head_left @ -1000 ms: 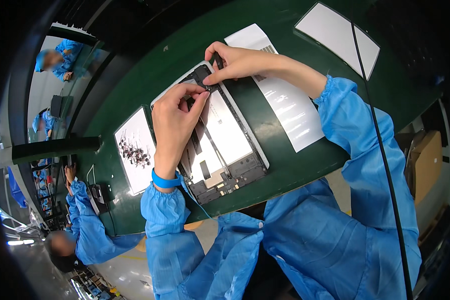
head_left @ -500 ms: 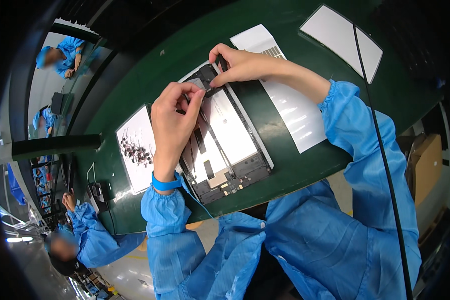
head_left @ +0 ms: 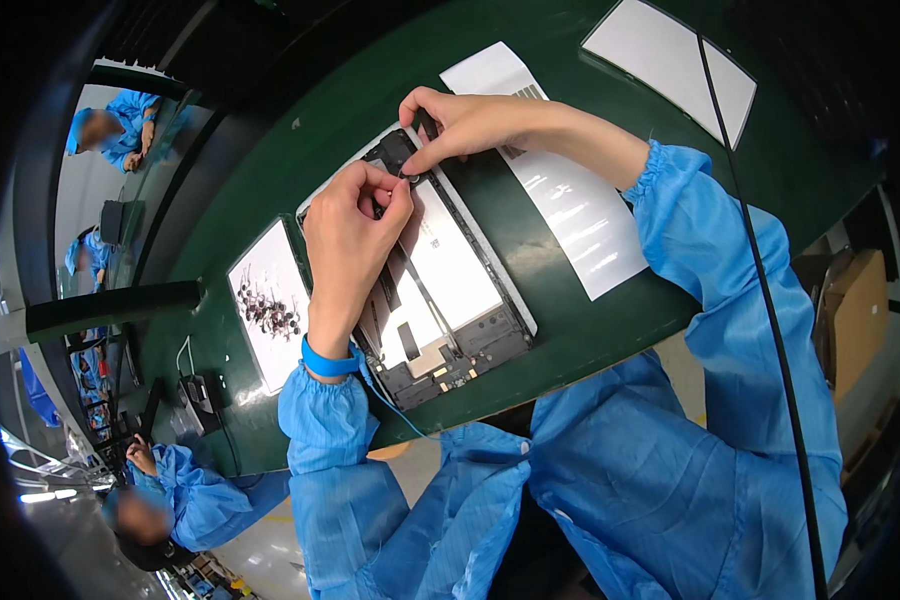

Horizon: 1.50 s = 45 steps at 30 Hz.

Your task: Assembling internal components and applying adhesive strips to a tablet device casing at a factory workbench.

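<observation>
An opened tablet [head_left: 458,268] lies on the green table in front of me, its silvery battery area and black inner parts exposed. My left hand [head_left: 350,235] is over its far left part, thumb and forefinger pinched together at the far end. What they pinch is too small to make out. Against the far edge, my right hand [head_left: 475,130] has a dark, slim tool [head_left: 425,124] tucked in its curled fingers. The right thumb reaches down to the tablet beside the left fingertips. A blue strap [head_left: 330,364] with a cord circles my left wrist.
On the left, a white sheet [head_left: 278,250] carries several small dark parts [head_left: 268,312]. To the right lie a glossy white strip [head_left: 580,225] and a white panel [head_left: 665,60]. A black cable [head_left: 760,255] hangs across the right side. Another person [head_left: 195,490] sits at the left.
Both hands stay at the tablet's far end, with small finger shifts. The right thumb has come closer to the left fingertips. The whole view has shifted slightly.
</observation>
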Each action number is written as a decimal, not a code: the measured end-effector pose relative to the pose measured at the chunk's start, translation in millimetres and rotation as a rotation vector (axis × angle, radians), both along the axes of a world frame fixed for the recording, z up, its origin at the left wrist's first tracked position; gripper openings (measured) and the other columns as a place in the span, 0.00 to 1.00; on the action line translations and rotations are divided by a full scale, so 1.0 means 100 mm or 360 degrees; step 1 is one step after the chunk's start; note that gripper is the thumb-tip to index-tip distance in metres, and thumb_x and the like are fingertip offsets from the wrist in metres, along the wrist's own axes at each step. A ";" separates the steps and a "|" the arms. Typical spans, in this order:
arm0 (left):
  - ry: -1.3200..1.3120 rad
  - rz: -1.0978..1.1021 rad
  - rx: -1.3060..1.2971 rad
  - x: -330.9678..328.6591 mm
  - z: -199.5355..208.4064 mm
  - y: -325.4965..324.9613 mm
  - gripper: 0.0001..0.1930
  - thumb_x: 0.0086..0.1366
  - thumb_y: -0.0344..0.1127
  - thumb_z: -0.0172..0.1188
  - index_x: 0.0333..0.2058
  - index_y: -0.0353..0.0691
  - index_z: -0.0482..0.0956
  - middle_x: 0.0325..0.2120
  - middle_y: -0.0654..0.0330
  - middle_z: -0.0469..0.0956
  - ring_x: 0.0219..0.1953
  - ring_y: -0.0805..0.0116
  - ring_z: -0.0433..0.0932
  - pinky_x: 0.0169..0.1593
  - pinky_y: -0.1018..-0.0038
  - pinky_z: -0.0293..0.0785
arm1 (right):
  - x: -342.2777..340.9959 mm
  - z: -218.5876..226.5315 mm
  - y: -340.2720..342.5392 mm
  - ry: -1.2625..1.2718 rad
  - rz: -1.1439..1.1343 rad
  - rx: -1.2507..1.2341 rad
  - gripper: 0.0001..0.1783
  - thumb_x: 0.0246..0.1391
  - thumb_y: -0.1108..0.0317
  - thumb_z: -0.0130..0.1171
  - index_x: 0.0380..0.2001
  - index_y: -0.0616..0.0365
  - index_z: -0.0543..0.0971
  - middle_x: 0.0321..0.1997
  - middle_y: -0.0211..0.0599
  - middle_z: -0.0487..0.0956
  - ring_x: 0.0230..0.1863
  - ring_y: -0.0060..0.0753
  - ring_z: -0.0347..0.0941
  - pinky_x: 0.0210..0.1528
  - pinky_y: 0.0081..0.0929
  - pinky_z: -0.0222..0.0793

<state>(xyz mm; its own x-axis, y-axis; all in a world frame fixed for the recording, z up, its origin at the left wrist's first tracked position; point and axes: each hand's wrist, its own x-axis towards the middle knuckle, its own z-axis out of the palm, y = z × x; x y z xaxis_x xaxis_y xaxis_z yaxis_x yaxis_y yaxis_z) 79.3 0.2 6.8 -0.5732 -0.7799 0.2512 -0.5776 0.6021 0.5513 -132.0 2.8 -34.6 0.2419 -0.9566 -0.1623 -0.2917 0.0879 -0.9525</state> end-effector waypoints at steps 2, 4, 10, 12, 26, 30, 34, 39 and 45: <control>-0.0035 0.0044 0.0037 -0.01 0.02 0.02 0.08 0.57 0.34 0.66 0.26 0.36 0.80 0.17 0.63 0.76 0.18 0.74 0.68 0.25 0.75 0.65 | 0.00 0.01 0.00 0.0022 0.0017 -0.0015 0.39 0.47 0.47 0.73 0.53 0.55 0.65 0.34 0.30 0.69 0.34 0.21 0.65 0.34 0.21 0.61; -0.0041 0.0045 0.0035 -0.01 0.03 0.03 0.08 0.57 0.34 0.66 0.25 0.36 0.80 0.17 0.63 0.76 0.18 0.74 0.69 0.25 0.75 0.65 | 0.00 -0.01 -0.01 0.0044 0.0037 -0.0032 0.38 0.47 0.47 0.73 0.53 0.55 0.65 0.33 0.29 0.69 0.33 0.21 0.64 0.34 0.21 0.61; -0.0044 0.0079 0.0047 0.00 0.01 0.05 0.09 0.56 0.35 0.66 0.25 0.36 0.80 0.17 0.62 0.76 0.18 0.71 0.71 0.26 0.74 0.66 | 0.01 -0.04 -0.01 0.0128 0.0109 -0.0334 0.34 0.52 0.48 0.70 0.51 0.56 0.66 0.31 0.28 0.69 0.32 0.22 0.63 0.33 0.22 0.60; -0.0044 0.0082 0.0064 -0.01 0.01 0.05 0.09 0.56 0.36 0.67 0.25 0.36 0.80 0.18 0.62 0.77 0.18 0.70 0.71 0.26 0.74 0.67 | -0.01 -0.04 0.00 0.0128 0.0125 -0.0300 0.35 0.52 0.47 0.70 0.51 0.56 0.66 0.31 0.29 0.69 0.32 0.22 0.63 0.33 0.22 0.61; -0.0028 -0.0123 0.0046 0.12 0.06 -0.08 0.06 0.59 0.30 0.66 0.32 0.34 0.82 0.22 0.61 0.79 0.20 0.76 0.68 0.25 0.77 0.65 | -0.01 0.20 -0.03 0.0216 0.0086 -0.0008 0.41 0.42 0.48 0.76 0.51 0.57 0.66 0.34 0.34 0.73 0.34 0.26 0.68 0.33 0.24 0.64; -0.0041 -0.0195 0.0063 0.12 0.10 -0.09 0.06 0.59 0.30 0.66 0.32 0.33 0.82 0.23 0.61 0.78 0.20 0.75 0.69 0.26 0.76 0.65 | -0.02 0.21 -0.22 0.0388 0.0203 -0.0030 0.45 0.36 0.47 0.78 0.51 0.58 0.67 0.34 0.37 0.74 0.31 0.30 0.71 0.32 0.26 0.68; -0.0054 -0.0264 0.0064 0.13 0.10 -0.08 0.06 0.59 0.29 0.66 0.33 0.33 0.82 0.23 0.60 0.77 0.21 0.75 0.69 0.26 0.76 0.66 | -0.01 0.40 -0.33 0.0594 0.0374 0.0031 0.46 0.33 0.47 0.80 0.51 0.59 0.68 0.32 0.40 0.78 0.32 0.34 0.76 0.34 0.27 0.74; -0.0016 -0.0259 0.0030 0.14 0.08 -0.09 0.06 0.59 0.29 0.66 0.33 0.33 0.82 0.23 0.61 0.77 0.21 0.75 0.69 0.26 0.77 0.66 | 0.03 0.50 -0.41 0.0741 0.0459 0.0067 0.46 0.32 0.48 0.80 0.51 0.58 0.68 0.34 0.41 0.80 0.32 0.34 0.79 0.37 0.30 0.76; -0.0067 -0.0114 0.0095 0.13 0.05 -0.12 0.07 0.59 0.31 0.65 0.32 0.33 0.81 0.23 0.61 0.77 0.20 0.77 0.67 0.26 0.77 0.65 | 0.10 0.50 -0.34 0.0846 0.0413 0.0069 0.44 0.35 0.48 0.79 0.50 0.57 0.67 0.33 0.40 0.81 0.32 0.33 0.79 0.36 0.29 0.76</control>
